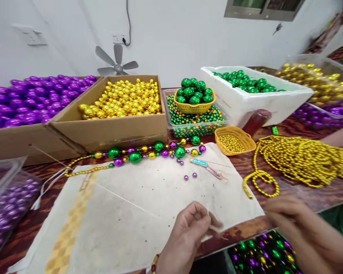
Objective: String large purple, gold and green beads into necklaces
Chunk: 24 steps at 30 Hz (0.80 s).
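Pale thread (208, 211), one short length: in the left hand (192, 225), above the near edge of the cloth, thumb and fingertips pinched together on it. Right hand (288, 215), blurred, well apart to the right; whether its fingers are closed on anything cannot be told. Cloth (125, 232), white, on the wooden worktop (240, 229); on it, loose purple beads (186, 177) and a blue-labelled tool (199, 163). Beaded strand (135, 157), purple, green and gold, doubled across the cloth's far edge. Further right: yellow basket (249, 147) of small gold beads, near piled gold strands (303, 161). Behind: cardboard box (122, 131) of gold beads. Hazards, as judged: a slack pinch could lose the thin thread; a tug on the cloth could set the loose beads rolling; a snagged gold strand could tip the basket.
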Available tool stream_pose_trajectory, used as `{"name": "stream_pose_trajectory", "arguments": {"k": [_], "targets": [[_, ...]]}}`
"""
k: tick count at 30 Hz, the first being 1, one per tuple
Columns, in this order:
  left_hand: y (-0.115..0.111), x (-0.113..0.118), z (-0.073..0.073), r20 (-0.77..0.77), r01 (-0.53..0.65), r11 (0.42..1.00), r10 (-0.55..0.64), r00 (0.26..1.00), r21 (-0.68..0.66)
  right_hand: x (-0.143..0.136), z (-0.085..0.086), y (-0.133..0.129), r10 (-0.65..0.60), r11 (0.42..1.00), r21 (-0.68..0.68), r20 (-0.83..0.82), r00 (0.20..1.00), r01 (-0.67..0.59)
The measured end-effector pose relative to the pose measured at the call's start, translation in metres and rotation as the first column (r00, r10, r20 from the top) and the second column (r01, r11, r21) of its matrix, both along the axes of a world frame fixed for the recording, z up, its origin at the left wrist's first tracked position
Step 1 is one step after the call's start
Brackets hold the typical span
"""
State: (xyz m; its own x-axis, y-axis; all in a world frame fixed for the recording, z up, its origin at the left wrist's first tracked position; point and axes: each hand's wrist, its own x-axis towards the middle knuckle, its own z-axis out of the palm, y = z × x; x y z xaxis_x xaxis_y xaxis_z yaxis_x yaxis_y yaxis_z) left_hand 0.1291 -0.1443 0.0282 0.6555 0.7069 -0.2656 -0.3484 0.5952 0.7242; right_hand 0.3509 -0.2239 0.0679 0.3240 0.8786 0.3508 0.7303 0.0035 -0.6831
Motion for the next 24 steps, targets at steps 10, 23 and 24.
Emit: {"name": "stream_pose_trajectory", "arguments": {"k": [10,23,24], "targets": [[0.025,0.044,-0.008,-0.005,-0.034,0.990,0.035,0.999,0.136,-0.050,-0.040,0.048,0.180,0.982,0.084,-0.144,0.973,-0.169],[0.041,0.054,-0.034,-0.194,0.044,0.943,0.022,0.981,0.330,-0.046,-0.082,0.070,0.059,0.998,0.054,-0.756,0.652,-0.028],[0.042,0.053,-0.035,-0.203,0.050,0.939,0.022,0.979,0.341,-0.046,-0.083,0.070,0.053,0.999,0.049,-0.771,0.634,-0.024]]}}
